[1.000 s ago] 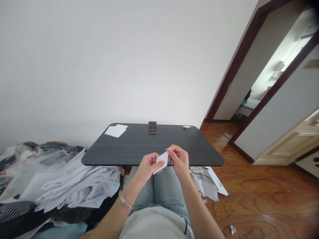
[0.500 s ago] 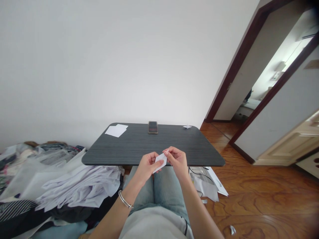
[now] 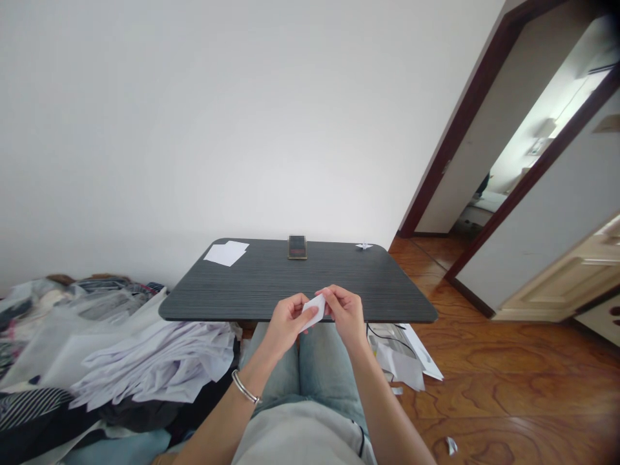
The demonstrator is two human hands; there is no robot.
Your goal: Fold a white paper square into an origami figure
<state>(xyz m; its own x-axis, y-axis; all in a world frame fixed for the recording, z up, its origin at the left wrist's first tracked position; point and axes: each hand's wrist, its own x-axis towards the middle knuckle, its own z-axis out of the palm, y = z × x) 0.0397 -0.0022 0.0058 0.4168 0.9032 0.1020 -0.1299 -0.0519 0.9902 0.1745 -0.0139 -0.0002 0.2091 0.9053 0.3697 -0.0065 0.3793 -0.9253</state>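
Observation:
Between my two hands is a small piece of folded white paper (image 3: pixel 314 310), held over the near edge of the dark table (image 3: pixel 271 284). My left hand (image 3: pixel 289 321) pinches its lower left part, thumb lying on top. On the other side, the fingertips of my right hand (image 3: pixel 345 309) are closed on the paper's upper right corner. Part of the paper is hidden behind my fingers. Far off on the table's right lies a small folded paper crane-like figure (image 3: pixel 363 246).
White paper sheets (image 3: pixel 227 253) lie at the table's back left. A phone on a stand (image 3: pixel 297 247) is at the back middle. Heaped clothes (image 3: pixel 159 361) are on the left. Papers and a cable (image 3: pixel 400 361) show below the table's right side, above the wooden floor (image 3: pixel 508 381).
The right fingers have shifted slightly over the paper's upper corner, and less of its pointed tip shows. The left hand keeps its pinch almost unmoved.

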